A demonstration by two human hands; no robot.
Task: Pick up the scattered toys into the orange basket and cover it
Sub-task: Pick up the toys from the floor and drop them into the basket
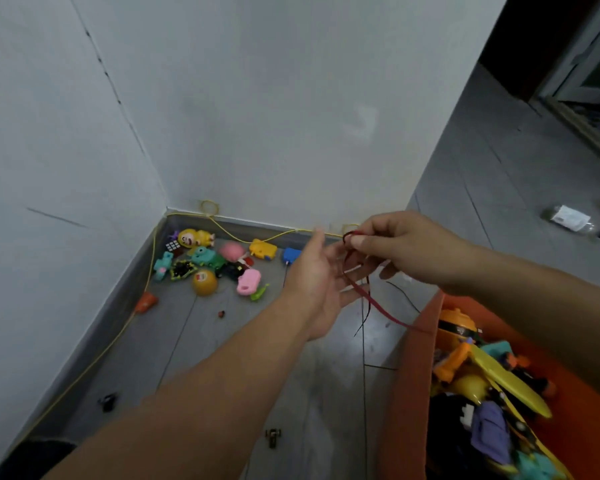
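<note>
Apparently freeing a snag: right hand [406, 251] pinches a dark red cord [395, 322] trailing from the orange basket [409, 375]. Left hand [312, 282] is flat and released beside it. Scattered toys [203, 256] lie in the wall corner, well apart.

Both bare forearms reached forward, converging. The left hand [314, 282] lay open, palm turned toward the right, fingers straight; the right hand [407, 249] pinched a thin red cord [383, 311] between thumb and forefinger, just beside the left fingertips.
</note>
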